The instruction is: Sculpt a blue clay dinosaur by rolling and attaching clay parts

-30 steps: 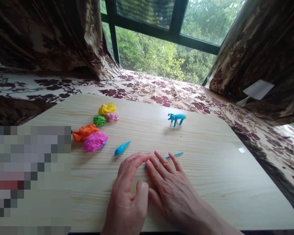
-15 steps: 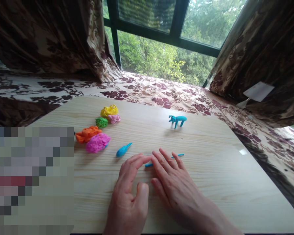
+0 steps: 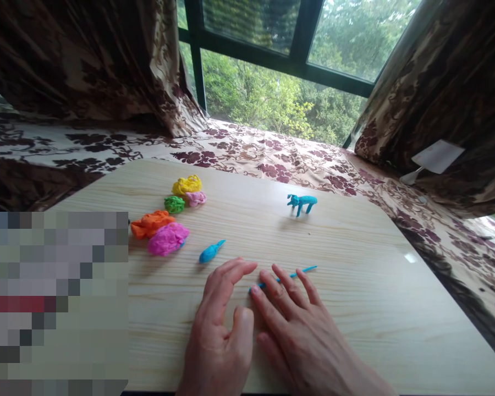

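A long, thin blue strand of soft, clay-like material [image 3: 309, 269] was laid at a slant on a pale wood-grain table [image 3: 375, 308]. It was partly covered by the spread fingers of the right hand [image 3: 299, 319], which was held palm down; whether the strand was being pressed cannot be told. The left hand [image 3: 220, 330] was held just beside it, loosely curved, with a wide gap between thumb and forefinger and nothing seen gripped.

Beyond the left hand, a blue teardrop-shaped piece with a pointed tail [image 3: 209, 253] was set on the tabletop. Farther left, crumpled lumps were grouped: bright pink [image 3: 168, 238] against orange [image 3: 150, 224], with green [image 3: 174, 204], pale pink [image 3: 196, 198] and yellow [image 3: 187, 185] clustered behind. A bit of blue was partly hidden by the bright pink lump.

Toward the far right side of the tabletop, a small blue four-legged animal figure [image 3: 305, 202] was stood upright, well apart from the lumps. Behind the table, a cream cloth printed with dark flowers [image 3: 247, 157] was spread below a dark-framed window [image 3: 251, 93], through which green trees were seen. The lower left was hidden by coarse squares.
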The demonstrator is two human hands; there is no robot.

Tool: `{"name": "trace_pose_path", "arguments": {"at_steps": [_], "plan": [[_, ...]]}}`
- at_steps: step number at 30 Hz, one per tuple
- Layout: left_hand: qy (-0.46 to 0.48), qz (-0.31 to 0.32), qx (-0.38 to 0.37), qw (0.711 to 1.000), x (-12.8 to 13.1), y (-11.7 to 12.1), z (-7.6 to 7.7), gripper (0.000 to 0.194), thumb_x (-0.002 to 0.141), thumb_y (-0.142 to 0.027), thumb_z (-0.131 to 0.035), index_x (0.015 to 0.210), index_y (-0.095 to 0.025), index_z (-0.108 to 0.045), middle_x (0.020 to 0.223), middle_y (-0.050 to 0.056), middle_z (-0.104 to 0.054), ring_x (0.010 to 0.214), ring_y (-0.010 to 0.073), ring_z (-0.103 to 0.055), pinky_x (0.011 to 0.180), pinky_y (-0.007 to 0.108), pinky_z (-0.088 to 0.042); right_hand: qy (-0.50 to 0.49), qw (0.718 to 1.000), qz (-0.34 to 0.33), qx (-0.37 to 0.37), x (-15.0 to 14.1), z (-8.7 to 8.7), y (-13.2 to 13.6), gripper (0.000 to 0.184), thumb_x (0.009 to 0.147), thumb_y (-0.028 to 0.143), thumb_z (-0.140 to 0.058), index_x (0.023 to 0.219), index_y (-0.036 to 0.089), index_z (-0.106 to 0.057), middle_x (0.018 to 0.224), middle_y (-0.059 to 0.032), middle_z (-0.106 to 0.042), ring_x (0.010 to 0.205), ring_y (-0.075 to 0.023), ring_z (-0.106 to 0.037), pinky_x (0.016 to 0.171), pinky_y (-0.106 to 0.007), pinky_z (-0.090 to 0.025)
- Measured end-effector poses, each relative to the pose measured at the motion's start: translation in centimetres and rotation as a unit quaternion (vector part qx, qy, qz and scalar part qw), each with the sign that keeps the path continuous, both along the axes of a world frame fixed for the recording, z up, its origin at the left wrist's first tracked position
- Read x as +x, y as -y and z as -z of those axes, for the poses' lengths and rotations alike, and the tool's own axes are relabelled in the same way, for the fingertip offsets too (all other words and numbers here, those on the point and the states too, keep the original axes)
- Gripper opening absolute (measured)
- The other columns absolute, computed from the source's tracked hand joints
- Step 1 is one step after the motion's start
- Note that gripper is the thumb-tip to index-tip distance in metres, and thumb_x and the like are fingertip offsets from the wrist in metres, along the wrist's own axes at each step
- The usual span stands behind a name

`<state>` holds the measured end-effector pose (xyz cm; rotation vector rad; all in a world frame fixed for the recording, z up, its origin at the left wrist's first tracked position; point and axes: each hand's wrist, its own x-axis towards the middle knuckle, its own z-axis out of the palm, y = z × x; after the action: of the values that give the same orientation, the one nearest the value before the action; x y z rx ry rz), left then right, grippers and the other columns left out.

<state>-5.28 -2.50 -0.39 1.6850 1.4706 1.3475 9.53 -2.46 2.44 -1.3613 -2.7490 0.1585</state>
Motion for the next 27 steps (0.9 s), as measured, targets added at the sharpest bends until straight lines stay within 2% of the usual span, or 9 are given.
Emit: {"name": "trace_pose_path", "arguments": {"at_steps": [6, 12, 17, 22, 27], "plan": [[0.007, -0.006, -0.004, 1.000, 0.1, 0.0, -0.2, 0.045, 0.071, -0.009, -0.041, 0.112, -0.025, -0.052, 0.121, 0.001, -0.052, 0.116, 0.0203, -0.046, 0.099, 0.036, -0.037, -0.013, 0.999, 0.037, 0.012, -0.8, 0.0, -0.7, 0.047, 0.092, 0.037, -0.031, 0.136, 0.019, -0.030, 0.146, -0.0080, -0.021, 0.135, -0.0258, -0.006, 0.107, -0.053, -0.013], [0.004, -0.011, -0.009, 1.000, 0.1, 0.0, -0.2, 0.044, 0.071, -0.009, -0.041, 0.112, -0.024, -0.053, 0.122, 0.002, -0.052, 0.117, 0.0204, -0.044, 0.100, 0.036, -0.036, -0.006, 1.000, -0.008, 0.005, -0.2, 0.4, 0.4, 0.046, 0.093, 0.034, -0.028, 0.137, 0.020, -0.028, 0.147, -0.0063, -0.018, 0.135, -0.0257, -0.004, 0.107, -0.054, -0.014], [0.007, -0.016, -0.007, 1.000, 0.1, 0.0, -0.1, 0.045, 0.071, -0.009, -0.042, 0.112, -0.024, -0.052, 0.122, 0.001, -0.052, 0.117, 0.0205, -0.045, 0.101, 0.036, -0.035, -0.024, 0.999, 0.024, 0.010, -0.5, -0.1, 0.0, 0.050, 0.093, 0.038, -0.027, 0.138, 0.017, -0.025, 0.146, -0.0072, -0.021, 0.135, -0.0237, -0.006, 0.108, -0.051, -0.012], [0.000, -0.023, -0.007, 1.000, 0.0, -0.1, -0.2, 0.044, 0.073, -0.009, -0.042, 0.114, -0.024, -0.051, 0.124, 0.002, -0.050, 0.119, 0.0204, -0.043, 0.103, 0.038, -0.033, -0.007, 0.998, 0.061, 0.032, 1.8, -0.6, -0.2, 0.053, 0.092, 0.043, -0.028, 0.139, 0.020, -0.023, 0.147, -0.0035, -0.019, 0.135, -0.0214, -0.009, 0.108, -0.048, -0.016], [-0.048, -0.021, 0.013, 0.999, 0.1, -0.2, -0.4, 0.043, 0.075, -0.010, -0.041, 0.114, -0.024, -0.051, 0.125, 0.003, -0.048, 0.119, 0.0202, -0.042, 0.102, 0.038, -0.033, 0.017, 0.993, 0.103, 0.063, 4.0, 0.2, -1.0, 0.050, 0.092, 0.041, -0.030, 0.137, 0.018, -0.030, 0.144, -0.0069, -0.025, 0.134, -0.0227, -0.016, 0.107, -0.049, -0.018]]}}
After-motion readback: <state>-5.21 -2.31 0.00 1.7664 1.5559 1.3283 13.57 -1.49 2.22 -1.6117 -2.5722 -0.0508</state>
